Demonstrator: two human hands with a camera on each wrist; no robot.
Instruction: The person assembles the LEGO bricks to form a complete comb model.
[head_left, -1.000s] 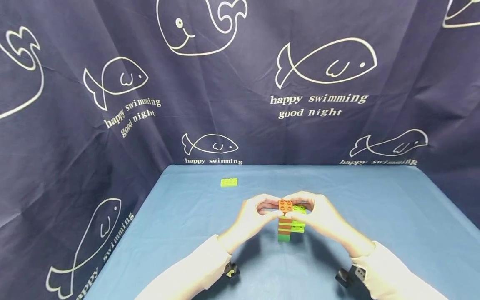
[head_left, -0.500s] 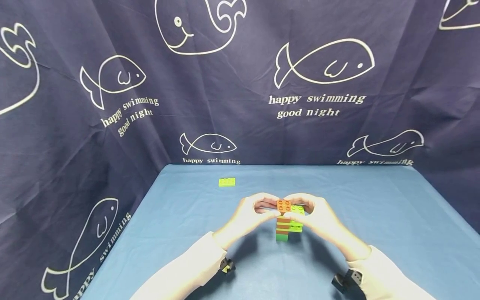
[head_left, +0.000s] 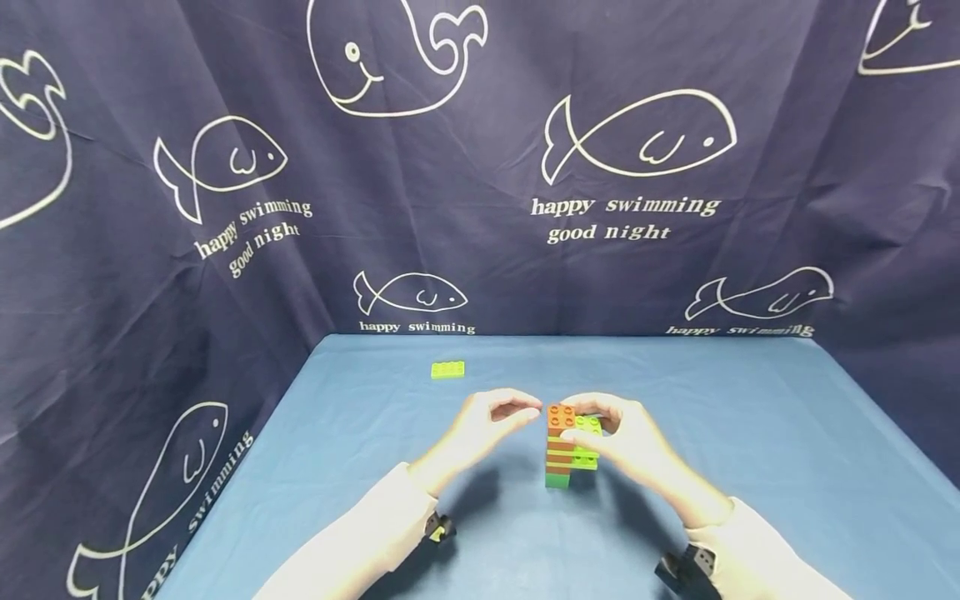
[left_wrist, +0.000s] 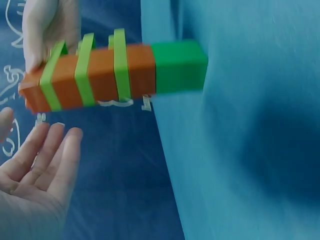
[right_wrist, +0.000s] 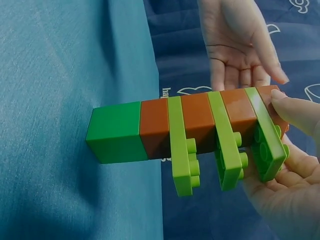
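Observation:
A tower of toy building bricks [head_left: 558,458] has a green brick [right_wrist: 117,132] at its base. Above that, orange bricks [left_wrist: 102,75] alternate with lime-green plates [right_wrist: 227,145] that stick out to the right. My right hand [head_left: 626,433] pinches the tower near its top orange brick [head_left: 561,415], thumb in front and fingers behind. My left hand [head_left: 483,425] is just left of the tower, apart from it, its fingers loosely bent and holding nothing. Whether the base touches the table cannot be told.
A loose lime-green plate [head_left: 447,369] lies on the blue-covered table [head_left: 375,408], towards the back left. Behind the table hangs a dark blue curtain [head_left: 495,250] with white fish drawings and lettering. A small dark camera sits at each wrist.
My left hand has let go of the tower's top and moved off to the left. The right hand keeps its pinch, and the head view has shifted slightly.

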